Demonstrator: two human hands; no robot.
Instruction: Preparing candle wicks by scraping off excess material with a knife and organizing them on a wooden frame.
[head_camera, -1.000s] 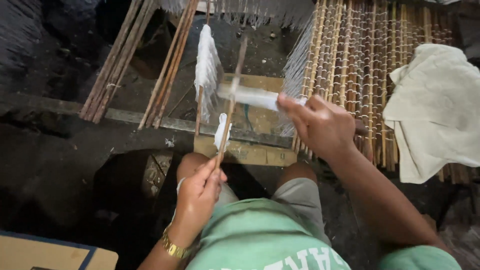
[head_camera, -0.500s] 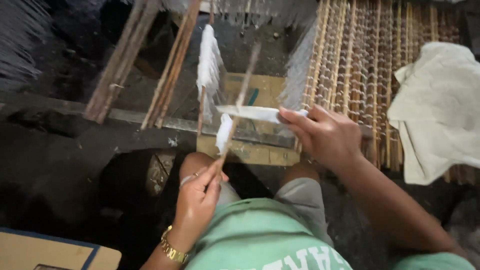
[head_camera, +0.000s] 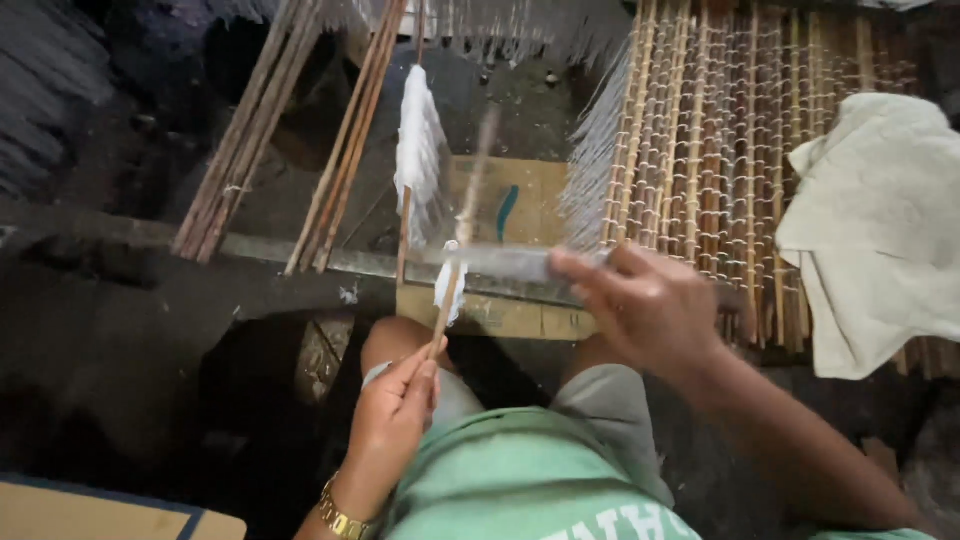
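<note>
Head view is looking down over my lap, and I am seeing both of my hands working at a thin stick (head_camera: 455, 265). My left hand (head_camera: 392, 415) is pinching the stick's lower end between fingers and thumb — clenched around it, just above my left knee. The stick is slanting up and slightly to the right from that hand, its upper part blurred, and a small tuft of white fibre (head_camera: 449, 283) is clinging to it about halfway up.

My right hand (head_camera: 645, 305) is reaching in from the right, fingers closed on the end of a pale, flat white strip (head_camera: 497, 262). The strip is lying roughly level and crossing the stick just above the tuft; it is smeared by motion, so I cannot tell exactly what it is made of or whether it is touching the stick.

Just behind the stick a second stick is standing nearly upright, carrying a larger feathery white bundle (head_camera: 418, 140) near its top. Further left, a group of bare wooden sticks (head_camera: 270, 140) is leaning against a dark ledge. A cardboard sheet (head_camera: 510, 205) is lying on the ground beyond my knees.

To the right of my right hand a bamboo rack (head_camera: 740, 130) is stretching away — rows of canes bound with white thread. A crumpled cream cloth (head_camera: 880, 220) is resting on its right side. I am wearing a green shirt (head_camera: 510, 480), grey shorts, and a gold wristband (head_camera: 340, 520) on my left wrist.
</note>
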